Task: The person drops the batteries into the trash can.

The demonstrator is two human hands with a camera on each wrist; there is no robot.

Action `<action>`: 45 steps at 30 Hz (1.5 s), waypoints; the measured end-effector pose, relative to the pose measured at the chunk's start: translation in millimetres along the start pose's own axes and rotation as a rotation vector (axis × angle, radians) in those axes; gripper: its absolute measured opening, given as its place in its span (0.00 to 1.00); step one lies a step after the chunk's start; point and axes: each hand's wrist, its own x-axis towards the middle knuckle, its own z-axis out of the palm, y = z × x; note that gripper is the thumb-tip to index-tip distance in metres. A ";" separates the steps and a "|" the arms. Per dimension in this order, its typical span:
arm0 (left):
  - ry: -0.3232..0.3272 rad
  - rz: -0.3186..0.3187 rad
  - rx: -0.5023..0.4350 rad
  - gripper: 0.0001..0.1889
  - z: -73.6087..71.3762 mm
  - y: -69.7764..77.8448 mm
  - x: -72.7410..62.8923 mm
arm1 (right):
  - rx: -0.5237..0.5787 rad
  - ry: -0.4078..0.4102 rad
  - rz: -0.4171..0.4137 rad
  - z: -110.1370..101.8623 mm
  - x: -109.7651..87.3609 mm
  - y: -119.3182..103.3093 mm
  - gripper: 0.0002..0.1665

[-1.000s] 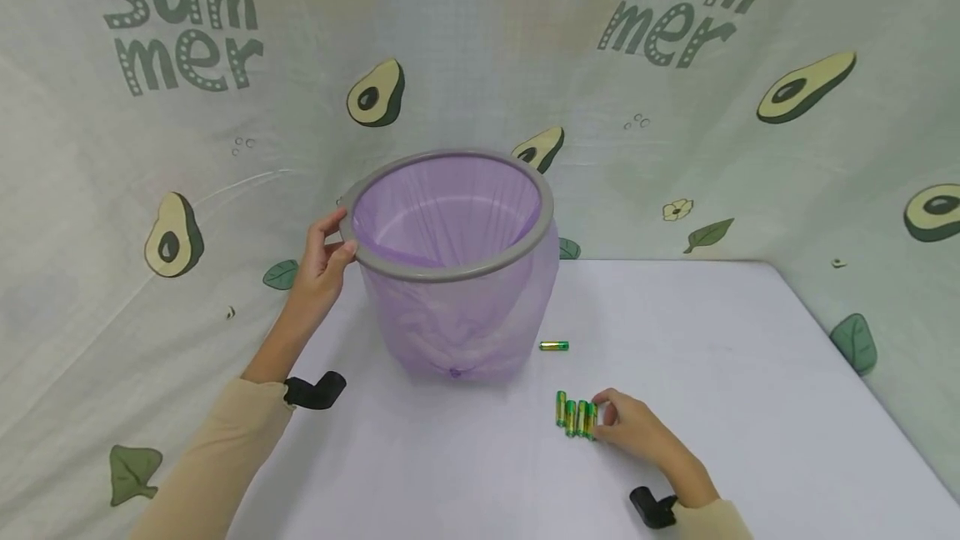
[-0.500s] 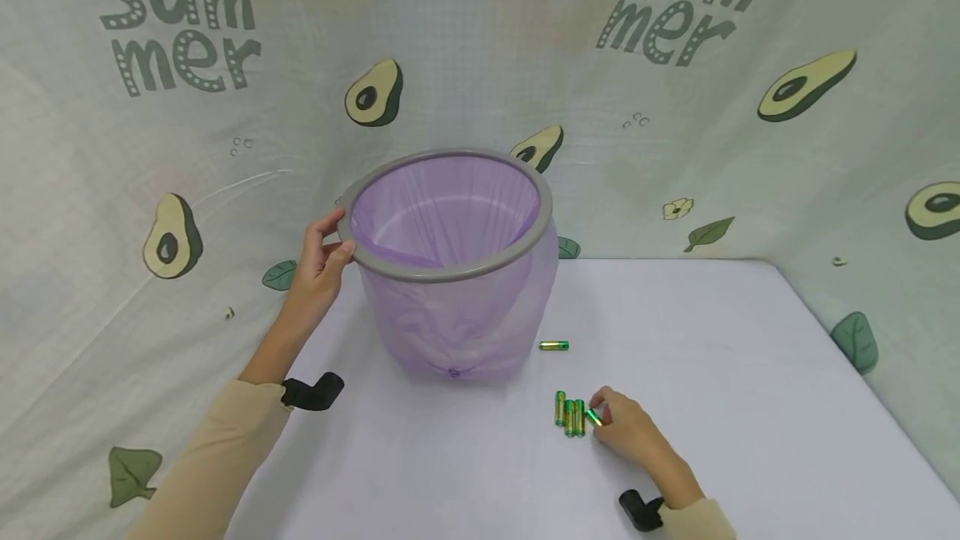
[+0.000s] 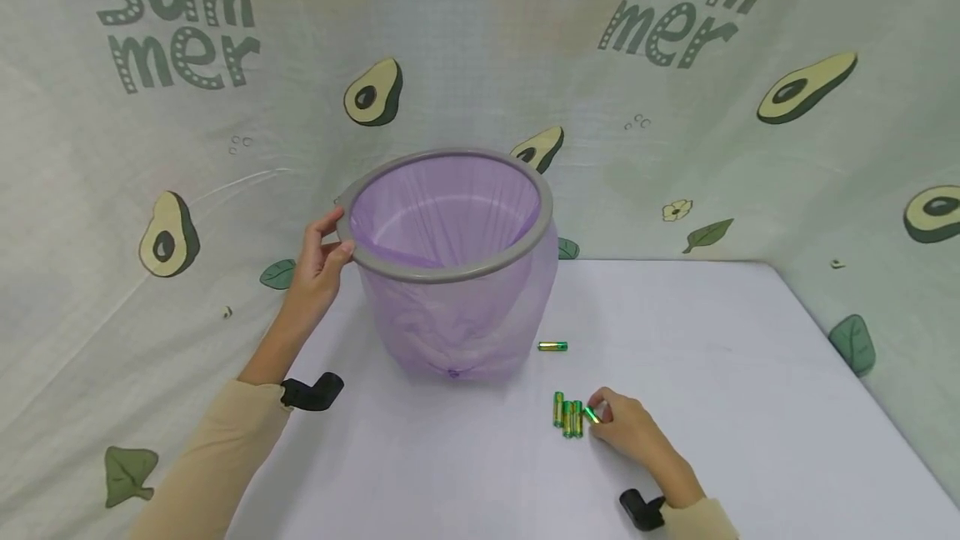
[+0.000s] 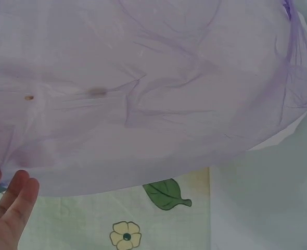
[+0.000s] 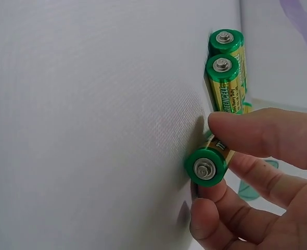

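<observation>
On the left of the head view my left hand [image 3: 318,273] grips the grey rim [image 3: 450,275] of a wastebasket lined with a thin purple bag [image 3: 457,323]. From the left wrist, some of that hand's fingers [image 4: 23,200] show beside the bag's side. My right hand [image 3: 630,427] pinches a green and gold battery [image 5: 208,164] between thumb and fingers, turned at an angle and low over the table. Just left of it three more batteries [image 3: 567,419] lie side by side. Nearer the basket's base, a single battery [image 3: 552,347] lies crosswise.
A white table [image 3: 675,323] carries everything. Behind it and at both sides hangs a pale cloth [image 3: 465,40] printed with avocados, leaves and lettering. Each wrist wears a small black camera mount [image 3: 641,511].
The rightmost battery of the row has been pinched by my right hand, turned aslant and parted from the others. My left hand and the wastebasket have stayed put.
</observation>
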 end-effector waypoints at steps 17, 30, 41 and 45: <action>-0.003 0.010 -0.002 0.26 -1.0 -0.8 -0.5 | 0.025 0.033 -0.039 -24.3 1.5 -12.1 0.15; -0.024 0.011 -0.007 0.26 -2.0 -1.5 0.5 | 0.040 0.105 -0.230 -77.2 7.5 -52.4 0.18; -0.022 -0.004 -0.002 0.26 -2.5 -1.6 0.7 | 0.009 0.191 -0.406 -120.6 10.4 -101.2 0.18; -0.022 -0.014 -0.007 0.26 -2.4 -1.7 1.1 | -0.013 0.219 -0.456 -134.3 11.2 -121.9 0.17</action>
